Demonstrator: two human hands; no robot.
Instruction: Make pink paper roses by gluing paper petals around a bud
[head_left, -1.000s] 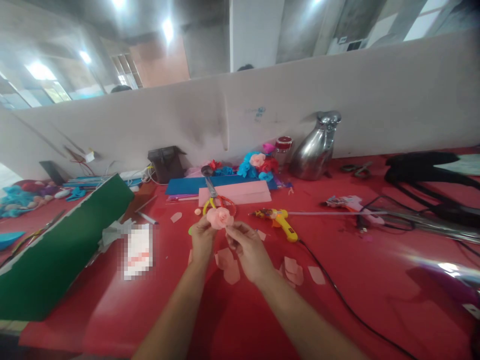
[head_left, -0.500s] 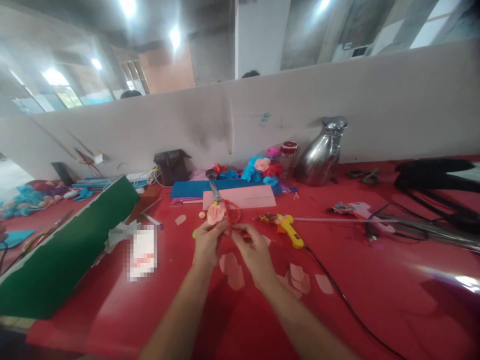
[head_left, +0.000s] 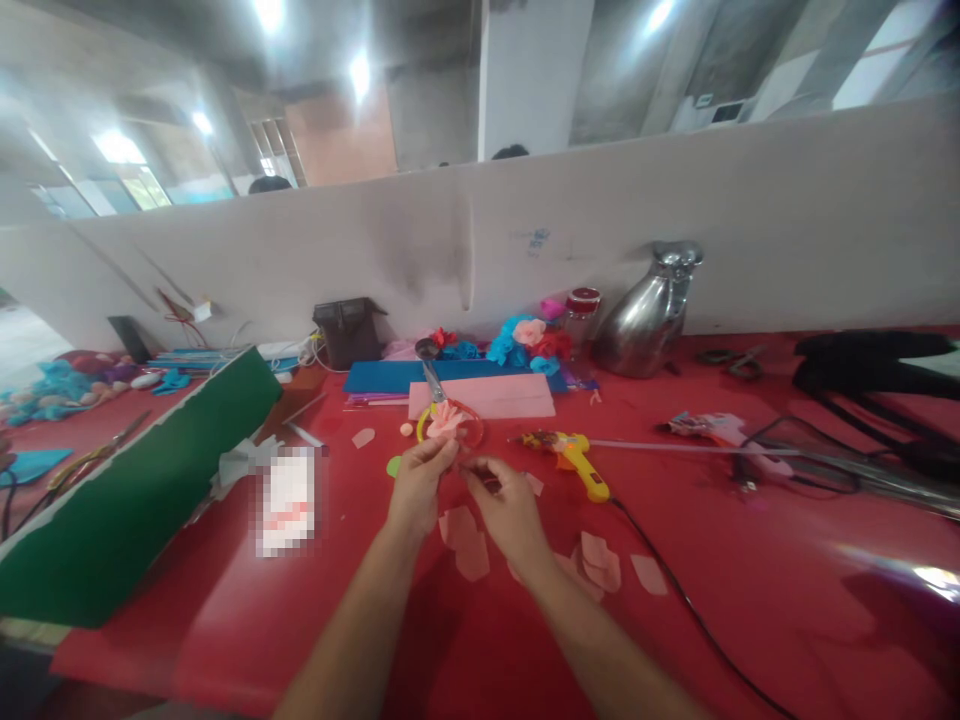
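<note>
A pink paper flower [head_left: 445,418] with ruffled petals is pinched by its base in my left hand [head_left: 417,485]. Just to its right, my right hand [head_left: 508,505] has thumb and fingers drawn together close to the flower's underside; whatever they hold is too small to make out. Behind the flower, partly covered by it, lie scissors [head_left: 433,380] with red and yellow handles. Loose pink paper petals [head_left: 466,545] are on the red table under my hands, with more petals [head_left: 598,562] to the right.
A yellow glue gun [head_left: 583,468] with a black cord lies right of my hands, a pink one [head_left: 720,430] farther off. Behind are pink paper [head_left: 510,395], blue and red paper flowers [head_left: 517,343] and a metal jug [head_left: 646,315]. A green panel [head_left: 142,490] stands left.
The flower has turned in my left hand, its petals now facing more upward and sideways. My right fingers have moved slightly apart from the left ones.
</note>
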